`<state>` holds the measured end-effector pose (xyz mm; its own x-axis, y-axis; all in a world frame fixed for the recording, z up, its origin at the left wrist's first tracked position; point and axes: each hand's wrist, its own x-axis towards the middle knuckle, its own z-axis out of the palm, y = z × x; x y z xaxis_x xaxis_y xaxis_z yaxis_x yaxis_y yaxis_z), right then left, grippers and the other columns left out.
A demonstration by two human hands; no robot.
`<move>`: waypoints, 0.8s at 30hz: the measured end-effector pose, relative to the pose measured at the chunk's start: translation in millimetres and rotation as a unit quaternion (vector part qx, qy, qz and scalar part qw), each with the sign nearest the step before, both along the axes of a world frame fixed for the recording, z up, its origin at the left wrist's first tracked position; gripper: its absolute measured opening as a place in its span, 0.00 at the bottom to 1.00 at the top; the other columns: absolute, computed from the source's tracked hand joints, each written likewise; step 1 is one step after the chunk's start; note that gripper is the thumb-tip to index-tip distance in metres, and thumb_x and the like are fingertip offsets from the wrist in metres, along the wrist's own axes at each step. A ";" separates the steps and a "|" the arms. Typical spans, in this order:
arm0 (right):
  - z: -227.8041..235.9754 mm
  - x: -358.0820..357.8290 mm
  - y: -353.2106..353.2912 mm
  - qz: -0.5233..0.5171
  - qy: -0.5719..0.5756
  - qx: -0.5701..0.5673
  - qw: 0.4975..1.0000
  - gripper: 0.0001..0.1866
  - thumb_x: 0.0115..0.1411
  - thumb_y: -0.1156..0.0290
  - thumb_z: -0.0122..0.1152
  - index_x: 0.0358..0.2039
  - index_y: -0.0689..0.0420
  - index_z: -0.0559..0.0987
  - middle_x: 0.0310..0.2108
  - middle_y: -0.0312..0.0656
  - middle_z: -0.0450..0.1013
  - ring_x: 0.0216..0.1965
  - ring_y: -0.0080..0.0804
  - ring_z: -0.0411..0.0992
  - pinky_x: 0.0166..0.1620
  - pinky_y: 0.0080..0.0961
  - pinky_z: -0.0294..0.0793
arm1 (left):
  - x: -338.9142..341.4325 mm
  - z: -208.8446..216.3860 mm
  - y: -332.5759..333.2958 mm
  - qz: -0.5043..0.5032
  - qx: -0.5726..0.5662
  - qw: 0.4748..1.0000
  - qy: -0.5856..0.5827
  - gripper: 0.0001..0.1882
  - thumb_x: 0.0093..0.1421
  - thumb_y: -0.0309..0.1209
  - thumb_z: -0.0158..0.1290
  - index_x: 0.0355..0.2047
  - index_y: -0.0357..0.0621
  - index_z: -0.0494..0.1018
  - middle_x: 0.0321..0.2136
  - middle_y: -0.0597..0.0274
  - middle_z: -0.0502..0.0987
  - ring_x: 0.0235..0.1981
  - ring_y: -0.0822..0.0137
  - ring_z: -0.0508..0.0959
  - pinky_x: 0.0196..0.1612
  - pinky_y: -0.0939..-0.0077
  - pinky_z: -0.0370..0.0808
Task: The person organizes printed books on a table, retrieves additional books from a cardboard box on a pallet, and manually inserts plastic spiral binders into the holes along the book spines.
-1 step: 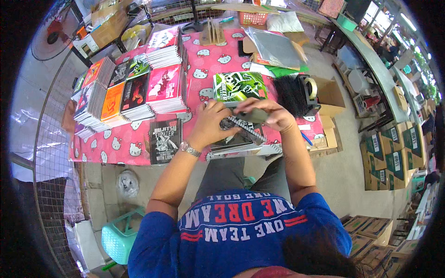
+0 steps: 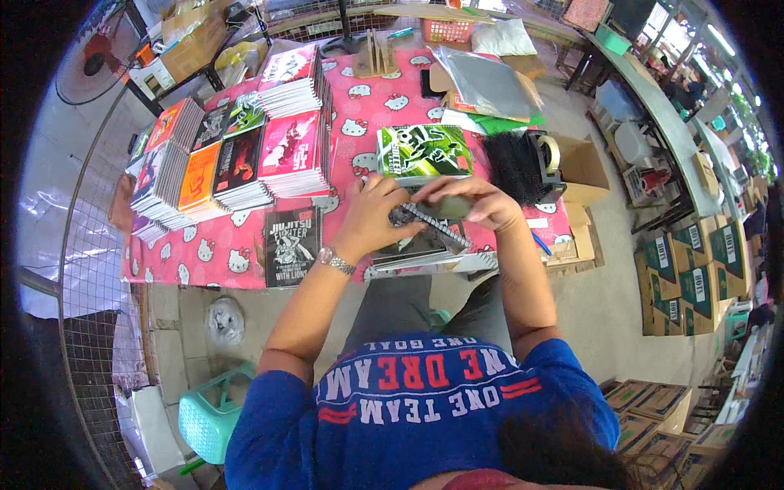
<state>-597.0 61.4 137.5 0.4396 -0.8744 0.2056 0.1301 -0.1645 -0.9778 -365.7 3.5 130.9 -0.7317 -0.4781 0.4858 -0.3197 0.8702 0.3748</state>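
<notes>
My left hand [image 2: 380, 214] is closed around one end of a dark spiral notebook [image 2: 443, 230], which it holds tilted with its coiled edge toward me. My right hand [image 2: 490, 202] bends its fingers over a dark olive piece [image 2: 452, 207] at the notebook's far side. Whether that piece is a cover or page is too blurred to tell. Below the hands a stack of dark-covered notebooks [image 2: 420, 251] lies at the table's near edge. Just beyond them is a green soccer-pattern spiral notebook [image 2: 425, 151].
Notebook stacks [image 2: 241, 167] fill the left of the pink patterned table [image 2: 357, 86]. A black notebook [image 2: 293, 247] lies in front of them. On the right are a black bristly mass [image 2: 512, 169], a tape roll [image 2: 549, 153] and a cardboard box [image 2: 581, 170]. Plastic sheets [image 2: 487, 83] lie behind.
The fingers of my right hand and the olive piece have shifted slightly. My left hand keeps its place on the notebook.
</notes>
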 end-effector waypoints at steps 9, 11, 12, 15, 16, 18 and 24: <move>-1.8 -5.1 -12.8 0.040 -0.003 -0.031 0.999 0.27 0.45 0.64 0.58 0.47 0.64 0.76 0.52 0.52 0.67 0.56 0.45 0.63 0.61 0.38 0.57 | -3.5 2.7 -4.4 0.013 0.025 0.999 0.038 0.22 0.41 0.43 0.67 0.32 0.46 0.73 0.33 0.62 0.71 0.40 0.58 0.69 0.46 0.63 0.64; -0.5 3.0 -11.8 0.115 -0.206 0.012 0.972 0.28 0.45 0.64 0.59 0.48 0.64 0.76 0.53 0.51 0.67 0.57 0.45 0.63 0.61 0.37 0.57 | 9.2 1.6 -11.0 0.017 0.048 0.994 0.095 0.18 0.43 0.35 0.66 0.32 0.43 0.73 0.32 0.60 0.71 0.39 0.57 0.71 0.44 0.66 0.67; 1.5 6.5 -13.7 0.117 -0.210 0.013 0.971 0.28 0.45 0.64 0.59 0.48 0.64 0.76 0.53 0.51 0.67 0.57 0.45 0.63 0.61 0.37 0.57 | 16.2 -3.8 -15.1 0.020 0.048 0.994 0.091 0.18 0.43 0.35 0.66 0.32 0.43 0.73 0.32 0.60 0.71 0.39 0.57 0.71 0.44 0.66 0.67; 4.3 4.2 -27.9 0.068 0.105 -0.040 0.991 0.29 0.44 0.63 0.59 0.48 0.63 0.76 0.53 0.56 0.66 0.57 0.48 0.62 0.61 0.39 0.56 | 20.4 -10.0 -23.1 -0.052 0.193 0.976 0.085 0.12 0.48 0.25 0.62 0.33 0.40 0.73 0.31 0.61 0.71 0.36 0.64 0.73 0.39 0.73 0.70; 1.3 4.9 -26.3 0.067 0.105 -0.041 0.991 0.29 0.44 0.63 0.59 0.48 0.63 0.76 0.53 0.56 0.66 0.57 0.48 0.62 0.61 0.39 0.56 | 19.6 -9.3 -22.3 -0.054 0.192 0.976 0.084 0.12 0.48 0.25 0.62 0.33 0.40 0.73 0.31 0.61 0.71 0.36 0.64 0.73 0.39 0.73 0.70; -2.0 11.5 -20.9 0.196 -0.259 -0.006 0.946 0.29 0.43 0.63 0.58 0.48 0.62 0.77 0.53 0.57 0.65 0.58 0.49 0.62 0.62 0.39 0.55 | 19.5 -5.5 -18.7 -0.035 0.289 0.956 0.029 0.12 0.49 0.26 0.62 0.33 0.40 0.73 0.31 0.63 0.71 0.34 0.70 0.73 0.35 0.78 0.69; -8.2 4.1 -21.3 0.129 -0.260 0.040 0.956 0.28 0.43 0.64 0.59 0.48 0.58 0.77 0.56 0.54 0.64 0.58 0.47 0.61 0.62 0.40 0.55 | 14.2 -15.7 -30.5 -0.060 0.256 0.963 0.054 0.13 0.50 0.28 0.63 0.34 0.42 0.73 0.29 0.68 0.68 0.26 0.76 0.67 0.28 0.82 0.65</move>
<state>-592.9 40.2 129.3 0.4999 -0.7728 0.3910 0.6276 0.0121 -0.7784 -351.5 -27.0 115.3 -0.7557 -0.5898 0.2846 -0.1630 0.5903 0.7905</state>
